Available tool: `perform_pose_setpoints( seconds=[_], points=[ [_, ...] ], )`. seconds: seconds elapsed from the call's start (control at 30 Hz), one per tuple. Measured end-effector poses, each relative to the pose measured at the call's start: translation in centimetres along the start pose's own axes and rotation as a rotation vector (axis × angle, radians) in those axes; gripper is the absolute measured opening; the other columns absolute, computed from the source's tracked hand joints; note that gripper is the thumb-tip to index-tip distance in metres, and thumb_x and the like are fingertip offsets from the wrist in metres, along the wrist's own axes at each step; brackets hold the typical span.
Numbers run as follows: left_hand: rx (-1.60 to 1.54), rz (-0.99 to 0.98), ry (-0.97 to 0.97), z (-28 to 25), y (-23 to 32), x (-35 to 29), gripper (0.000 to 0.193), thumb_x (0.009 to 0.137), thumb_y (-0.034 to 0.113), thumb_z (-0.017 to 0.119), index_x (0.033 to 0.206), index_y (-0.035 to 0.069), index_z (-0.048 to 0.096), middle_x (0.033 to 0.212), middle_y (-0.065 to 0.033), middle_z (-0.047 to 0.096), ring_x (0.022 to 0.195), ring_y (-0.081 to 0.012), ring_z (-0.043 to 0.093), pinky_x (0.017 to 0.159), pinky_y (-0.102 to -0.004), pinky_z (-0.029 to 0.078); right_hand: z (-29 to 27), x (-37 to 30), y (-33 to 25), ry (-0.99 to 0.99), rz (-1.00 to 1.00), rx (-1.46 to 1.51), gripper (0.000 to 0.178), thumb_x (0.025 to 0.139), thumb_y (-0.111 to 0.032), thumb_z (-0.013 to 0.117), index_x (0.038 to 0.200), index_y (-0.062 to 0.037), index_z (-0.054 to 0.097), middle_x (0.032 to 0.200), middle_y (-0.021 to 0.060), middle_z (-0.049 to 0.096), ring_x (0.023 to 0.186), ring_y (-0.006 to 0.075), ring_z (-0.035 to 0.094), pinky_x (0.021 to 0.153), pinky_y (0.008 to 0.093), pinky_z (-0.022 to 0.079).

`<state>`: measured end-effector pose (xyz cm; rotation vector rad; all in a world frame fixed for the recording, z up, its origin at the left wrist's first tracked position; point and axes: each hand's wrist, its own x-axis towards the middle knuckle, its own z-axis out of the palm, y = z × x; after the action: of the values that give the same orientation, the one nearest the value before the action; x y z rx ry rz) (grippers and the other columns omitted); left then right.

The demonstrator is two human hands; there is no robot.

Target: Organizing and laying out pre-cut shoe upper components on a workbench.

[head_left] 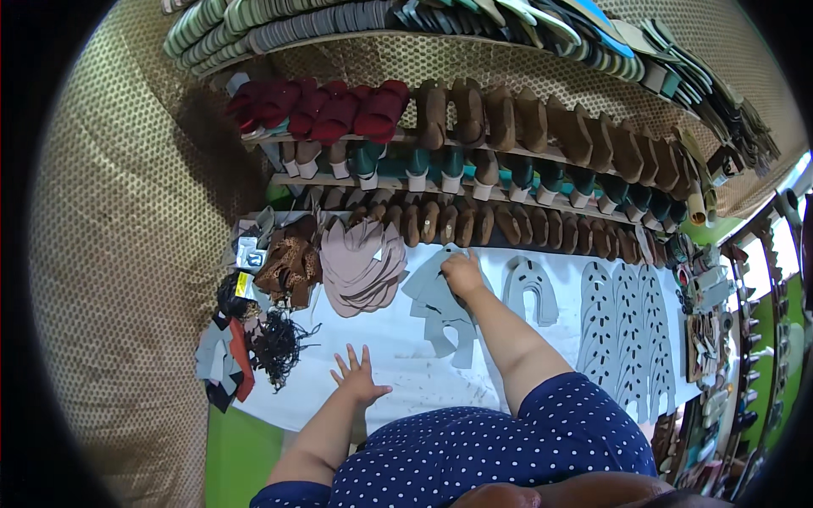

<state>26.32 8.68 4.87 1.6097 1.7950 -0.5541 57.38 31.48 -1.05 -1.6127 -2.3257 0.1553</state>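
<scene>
On the white-covered table (313, 406), my right hand (461, 273) reaches to the far part of a loose pile of flat grey cut-out pieces (430, 292). Its fingers are curled closed at a grey piece there; the fingertips are partly hidden. My left hand (360, 385) is held over the near part of the table with fingers spread, and nothing is in it. To the right of the grey pile lies a neat stack of grey horseshoe-shaped pieces (546, 311). Left of the pile is a fanned heap of pale pink cut pieces (360, 271).
Long grey strips with dark slots (597, 330) lie at the table's right. Leopard-print pieces (288, 262), black laces (275, 347) and grey and red scraps (222, 356) crowd the left edge. Behind, shelves hold brown shoe lasts (529, 118) and red slippers (334, 110).
</scene>
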Motion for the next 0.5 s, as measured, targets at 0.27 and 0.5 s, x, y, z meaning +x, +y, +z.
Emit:
perform_pose_setpoints(
  seconds=[0.27, 0.5],
  points=[
    [0.003, -0.004, 0.001, 0.1, -0.5, 0.3, 0.141, 0.07, 0.068, 0.079, 0.161, 0.016, -0.015, 0.163, -0.0256, -0.025, 0.146, -0.0553, -0.024, 0.113, -0.0745, 0.001, -2.2, -0.9, 2.1, 0.049, 0.402, 0.23, 0.013, 0.083, -0.018, 0.071, 0.095, -0.0165, 0.075, 0.113, 0.0069, 0.07, 0.12, 0.0306, 0.055, 0.11, 0.0694, 0.029],
    [-0.006, -0.028, -0.015, -1.1, 0.8, -0.9, 0.132, 0.075, 0.06, 0.079, 0.162, 0.016, -0.011, 0.164, -0.0241, -0.022, 0.148, -0.0536, -0.021, 0.116, -0.0707, 0.001, -3.0, -2.3, 2.3, 0.027, 0.324, 0.251, 0.012, 0.082, -0.02, 0.071, 0.094, -0.0174, 0.075, 0.11, 0.0059, 0.067, 0.121, 0.0299, 0.054, 0.112, 0.0626, 0.031]
  ],
)
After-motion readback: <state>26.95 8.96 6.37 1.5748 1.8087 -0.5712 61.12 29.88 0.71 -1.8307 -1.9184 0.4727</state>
